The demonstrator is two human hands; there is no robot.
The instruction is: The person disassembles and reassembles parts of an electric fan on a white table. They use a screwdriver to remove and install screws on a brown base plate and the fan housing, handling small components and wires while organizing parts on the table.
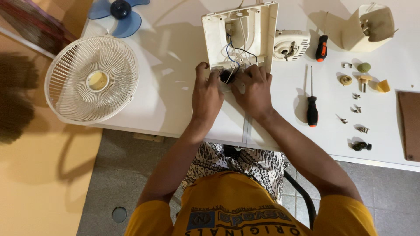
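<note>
A cream plastic fan base (239, 32) lies upside down on the white table (175, 65), its inside showing blue, black and white wires (234, 52). My left hand (206, 95) and my right hand (255, 89) meet at its near edge. The fingers of both pinch a small black part (226, 77) where the wires end. Most of that part is hidden under my fingers.
A white fan grille (92, 78) overhangs the table's left edge, with a blue fan blade (118, 15) behind it. To the right lie a motor housing (291, 44), a cream cover (369, 27), two black-handled screwdrivers (312, 109) (322, 47), several screws and small parts (358, 94), and a brown board (411, 126).
</note>
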